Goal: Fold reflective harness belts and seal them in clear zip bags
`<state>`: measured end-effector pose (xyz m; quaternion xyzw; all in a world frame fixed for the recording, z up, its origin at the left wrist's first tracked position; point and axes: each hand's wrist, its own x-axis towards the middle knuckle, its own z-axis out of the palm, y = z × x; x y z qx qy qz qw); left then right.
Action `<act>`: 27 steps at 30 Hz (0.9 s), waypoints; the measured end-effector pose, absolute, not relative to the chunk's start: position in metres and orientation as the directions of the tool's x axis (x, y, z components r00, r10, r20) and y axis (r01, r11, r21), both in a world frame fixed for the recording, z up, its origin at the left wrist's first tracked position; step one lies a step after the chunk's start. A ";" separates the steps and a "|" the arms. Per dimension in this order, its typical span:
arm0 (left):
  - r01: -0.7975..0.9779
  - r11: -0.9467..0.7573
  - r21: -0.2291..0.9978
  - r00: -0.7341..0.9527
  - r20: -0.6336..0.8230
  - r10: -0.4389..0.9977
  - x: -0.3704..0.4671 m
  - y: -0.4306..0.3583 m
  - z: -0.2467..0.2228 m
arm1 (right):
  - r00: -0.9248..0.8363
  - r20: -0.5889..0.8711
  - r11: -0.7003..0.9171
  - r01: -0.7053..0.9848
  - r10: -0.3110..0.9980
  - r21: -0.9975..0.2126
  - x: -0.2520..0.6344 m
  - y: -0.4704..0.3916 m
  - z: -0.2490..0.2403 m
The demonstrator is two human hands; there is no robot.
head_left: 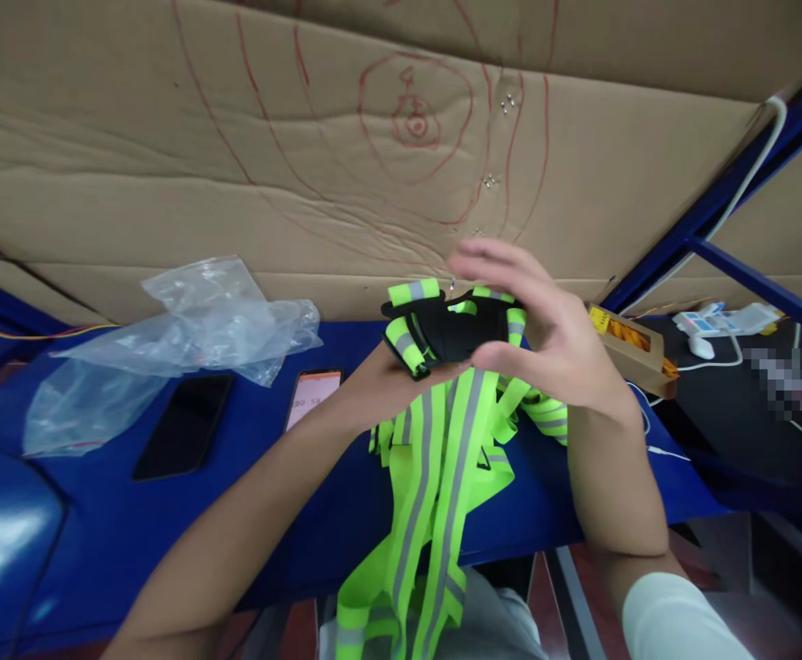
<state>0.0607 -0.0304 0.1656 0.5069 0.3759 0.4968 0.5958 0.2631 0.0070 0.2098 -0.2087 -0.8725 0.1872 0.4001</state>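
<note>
A bright green reflective harness [470, 440] with grey stripes hangs down in long straps over the table's front edge. Its black piece [466, 332], with short green strap folds at both ends, rests on my left hand [401, 387]. Most of that hand's fingers are hidden behind and under the black piece. My right hand [544, 321] curves around the right end, thumb at the lower edge of the black piece and fingers raised apart above it. Motion blurs those fingertips. More harness straps [544, 412] lie bunched on the table beneath.
On the blue table [263, 513] are clear plastic bags [194, 321], a dark phone [184, 426] and another phone with a lit screen [311, 394]. A cardboard box [627, 353] with orange contents stands right, near white cables. Cardboard with red markings [414, 119] forms the back wall.
</note>
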 end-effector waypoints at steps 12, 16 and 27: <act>-0.474 0.338 0.813 0.609 0.026 0.793 0.070 -0.022 0.146 | -0.433 0.660 0.786 0.257 0.614 -0.563 0.261 0.002 0.207; -0.434 0.383 0.816 0.694 0.031 0.720 0.072 -0.024 0.147 | -0.523 0.691 0.863 0.234 0.500 -0.448 0.265 -0.002 0.208; -0.512 0.198 0.836 0.463 0.074 0.883 0.044 -0.031 0.166 | -0.706 0.636 0.949 0.199 0.312 -0.245 0.254 -0.010 0.207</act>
